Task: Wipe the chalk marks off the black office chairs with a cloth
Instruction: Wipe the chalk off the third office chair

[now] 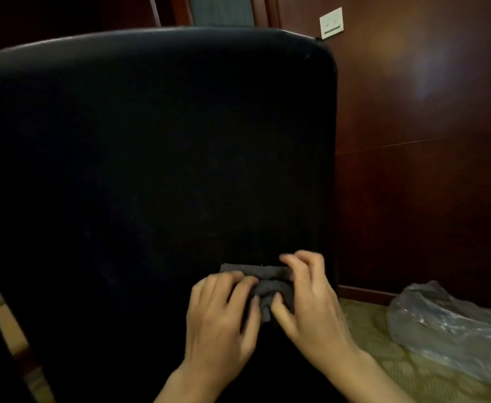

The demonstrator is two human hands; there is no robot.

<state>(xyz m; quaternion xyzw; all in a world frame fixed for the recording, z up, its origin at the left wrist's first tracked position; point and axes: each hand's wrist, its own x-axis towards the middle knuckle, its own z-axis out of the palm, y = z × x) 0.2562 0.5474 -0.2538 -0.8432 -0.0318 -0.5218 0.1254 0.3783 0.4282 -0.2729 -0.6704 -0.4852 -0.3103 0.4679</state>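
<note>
The black office chair (151, 146) fills most of the head view, its backrest facing me. A dark grey folded cloth (267, 279) lies against the lower right of the backrest. My left hand (221, 318) grips the cloth's lower left part with curled fingers. My right hand (308, 298) pinches the cloth from the right, its fingers curled over the top fold. I make out no chalk marks on the dark surface.
A dark red wood-panelled wall (421, 141) stands right of the chair, with a white wall plate (331, 23) high up. A crumpled clear plastic bag (453, 324) lies on the patterned carpet (384, 359) at lower right. A tan strip (8, 324) shows at lower left.
</note>
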